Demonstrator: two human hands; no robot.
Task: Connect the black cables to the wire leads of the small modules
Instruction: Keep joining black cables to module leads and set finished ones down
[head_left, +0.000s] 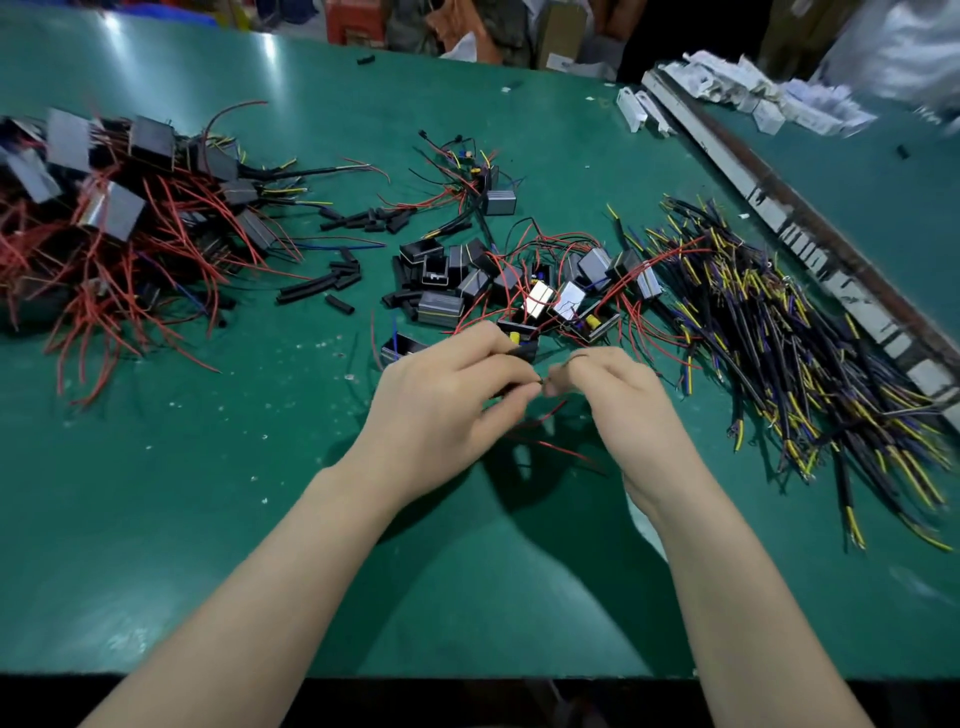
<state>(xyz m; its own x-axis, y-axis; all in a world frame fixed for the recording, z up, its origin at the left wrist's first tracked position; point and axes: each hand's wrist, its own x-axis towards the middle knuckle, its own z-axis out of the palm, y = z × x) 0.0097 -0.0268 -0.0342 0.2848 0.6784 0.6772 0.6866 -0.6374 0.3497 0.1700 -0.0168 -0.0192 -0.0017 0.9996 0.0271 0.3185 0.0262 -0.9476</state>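
- Head view: the left hand (447, 400) had its grip pinched around a thin black wire, the fingertips meeting those of the right hand (610, 395).
- The right hand's grip was curled on the same wire, above red leads (550, 447).
- Small modules (540, 301) lay at 12 o'clock of the hands on the green desk (208, 519); black cables (779, 332) were heaped at 2 o'clock.

What the left hand (447, 400) and right hand (613, 400) pinched between them was too small and too covered by fingertips to make out. The heap of finished modules (104, 218) ran off the left edge; the black cables (789, 338) ran off the right, blurred there
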